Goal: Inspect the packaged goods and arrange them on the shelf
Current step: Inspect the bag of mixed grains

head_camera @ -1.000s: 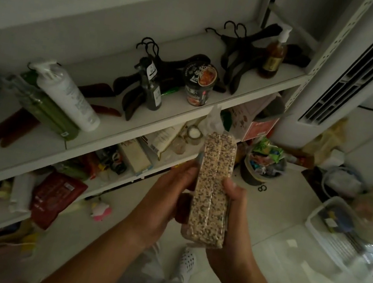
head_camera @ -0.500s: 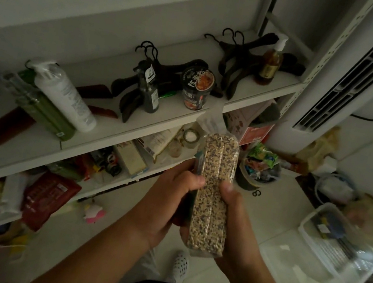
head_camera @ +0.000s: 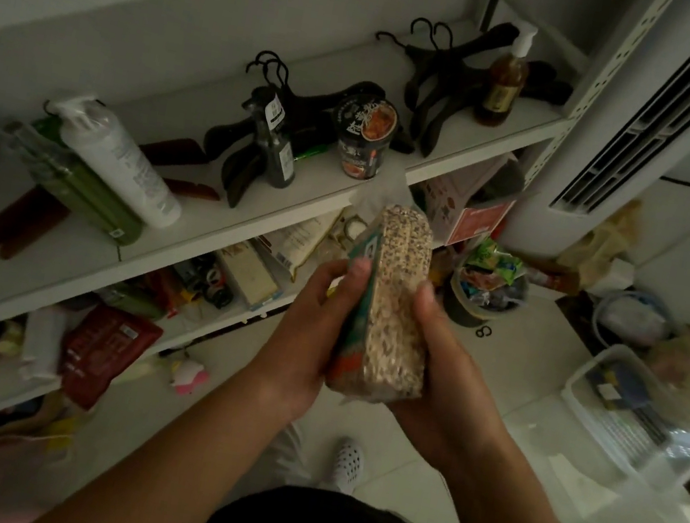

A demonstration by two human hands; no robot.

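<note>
Since a second ago grain pack (head_camera: 393,316) is turning, printed side showing, before the shelf's (head_camera: 308,195) front edge. Fingers (head_camera: 357,272) of left hand (head_camera: 308,328) and right hand (head_camera: 448,371) are clasping its sides; best rotating slowly, checking seals.

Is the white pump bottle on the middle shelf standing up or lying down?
Lying down. The white pump bottle lies on its side on the shelf, its long side resting against the green packs.
</note>
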